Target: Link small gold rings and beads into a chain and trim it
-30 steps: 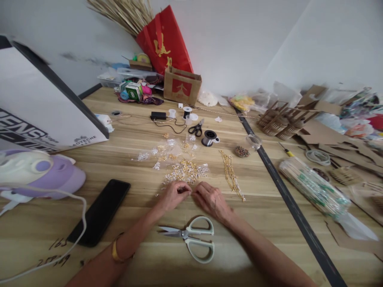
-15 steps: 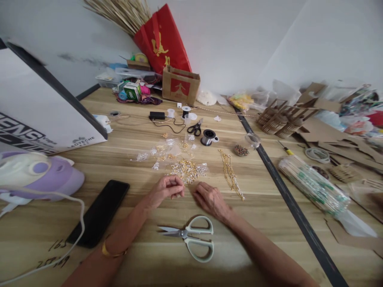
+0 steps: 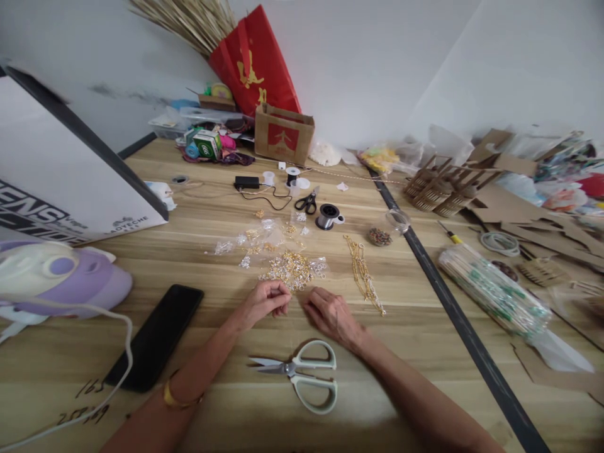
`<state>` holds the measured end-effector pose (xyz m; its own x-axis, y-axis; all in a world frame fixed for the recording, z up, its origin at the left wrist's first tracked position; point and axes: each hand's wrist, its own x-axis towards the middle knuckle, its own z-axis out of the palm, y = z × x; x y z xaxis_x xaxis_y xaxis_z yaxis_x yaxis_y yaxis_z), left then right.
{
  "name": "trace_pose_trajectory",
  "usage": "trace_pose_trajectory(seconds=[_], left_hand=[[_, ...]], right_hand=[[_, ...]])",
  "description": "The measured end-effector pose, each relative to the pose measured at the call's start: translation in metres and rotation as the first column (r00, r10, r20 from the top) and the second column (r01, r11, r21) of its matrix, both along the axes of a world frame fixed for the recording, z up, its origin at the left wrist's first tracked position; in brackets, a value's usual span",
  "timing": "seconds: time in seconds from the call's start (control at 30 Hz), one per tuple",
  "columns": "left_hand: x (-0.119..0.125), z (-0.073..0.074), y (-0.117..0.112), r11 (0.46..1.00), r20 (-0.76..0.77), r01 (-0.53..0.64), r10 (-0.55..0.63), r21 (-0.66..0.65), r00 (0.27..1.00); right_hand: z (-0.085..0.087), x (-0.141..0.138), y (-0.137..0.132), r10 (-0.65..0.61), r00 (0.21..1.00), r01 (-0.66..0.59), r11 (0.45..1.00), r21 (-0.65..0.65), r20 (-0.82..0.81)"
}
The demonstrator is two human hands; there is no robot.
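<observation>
My left hand [image 3: 265, 301] rests on the wooden table with its fingers curled in a pinch; what it holds is too small to make out. My right hand [image 3: 330, 314] lies a little to its right, fingers bent and closed against the table, with any contents hidden. Just beyond both hands is a pile of small gold and silver jewelry findings [image 3: 289, 270]. A gold chain [image 3: 363, 275] stretches out to the right of the pile. Pale green scissors [image 3: 302, 372] lie shut between my forearms.
A black phone [image 3: 158, 333] lies at left, beside a purple and white appliance [image 3: 56, 277] with a white cord. Behind are black scissors [image 3: 307, 202], a wire spool [image 3: 328, 216], a bead dish [image 3: 380, 237] and a red bag [image 3: 252, 60]. A skewer bundle [image 3: 495, 296] and cardboard pieces sit right.
My hands, which touched fingertip to fingertip, have come apart. The left hand drew back to the left and curled up; the right hand stayed nearly where it was.
</observation>
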<state>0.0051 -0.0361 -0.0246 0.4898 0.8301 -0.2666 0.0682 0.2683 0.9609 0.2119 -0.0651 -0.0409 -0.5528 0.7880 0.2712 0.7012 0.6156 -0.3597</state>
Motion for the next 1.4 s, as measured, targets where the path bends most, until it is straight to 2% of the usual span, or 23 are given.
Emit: trace_pose_trajectory(seconds=[0.17, 0.33, 0.47, 0.8, 1.23, 1.4], left_hand=[[0.000, -0.007, 0.003, 0.994, -0.125, 0.002, 0.012, 0.109, 0.992], [-0.004, -0.002, 0.005, 0.977, -0.195, -0.044, 0.085, 0.207, 0.977], [-0.006, 0.001, 0.006, 0.971, -0.177, -0.074, 0.116, 0.227, 0.977], [-0.005, 0.002, 0.006, 0.974, -0.171, -0.063, 0.102, 0.219, 0.980], [-0.005, 0.001, 0.004, 0.971, -0.204, 0.015, 0.035, 0.237, 0.978], [-0.005, -0.004, 0.003, 0.956, -0.246, 0.075, -0.003, 0.284, 0.969]], right_hand=[[0.001, 0.000, -0.001, -0.003, 1.000, 0.004, 1.000, -0.006, 0.002], [0.003, 0.001, -0.001, 0.013, 1.000, -0.013, 1.000, -0.010, -0.005], [0.005, 0.001, -0.002, 0.021, 1.000, -0.022, 0.999, -0.023, -0.013], [0.014, -0.001, -0.007, 0.090, 0.994, -0.094, 0.993, -0.069, -0.059], [0.018, -0.002, -0.012, 0.153, 0.988, -0.153, 0.985, -0.080, -0.009], [0.018, -0.002, -0.012, 0.146, 0.988, -0.149, 0.984, -0.098, -0.045]])
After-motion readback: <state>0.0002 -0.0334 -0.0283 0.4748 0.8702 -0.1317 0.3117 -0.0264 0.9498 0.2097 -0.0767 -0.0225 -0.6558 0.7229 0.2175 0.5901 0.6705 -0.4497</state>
